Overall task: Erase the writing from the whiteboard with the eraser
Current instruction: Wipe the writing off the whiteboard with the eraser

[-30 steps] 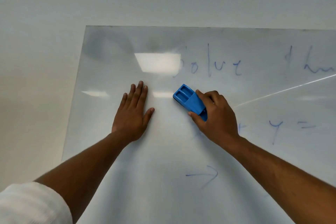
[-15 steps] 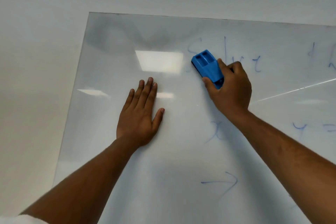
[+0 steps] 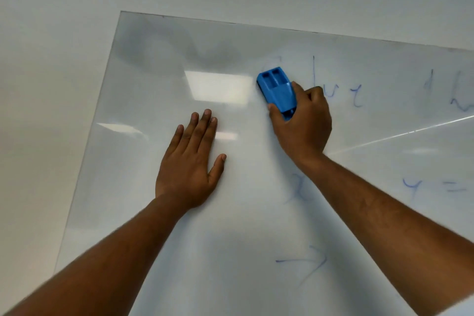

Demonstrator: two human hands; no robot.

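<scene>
The blue plastic eraser (image 3: pixel 277 89), with two rectangular recesses in its top, lies pressed against the whiteboard (image 3: pixel 159 64) near its upper middle, gripped in the curled fingers of the right hand (image 3: pixel 302 123) just left of the faint blue letters (image 3: pixel 333 90). The left hand (image 3: pixel 189 159) lies flat on the board with fingers straight, grasping nothing, just left of and below the eraser. Blue marks remain: an x (image 3: pixel 297 190), a y (image 3: pixel 411 186), an equals sign (image 3: pixel 455 187) and one arrow (image 3: pixel 305 261); two hands, one eraser.
</scene>
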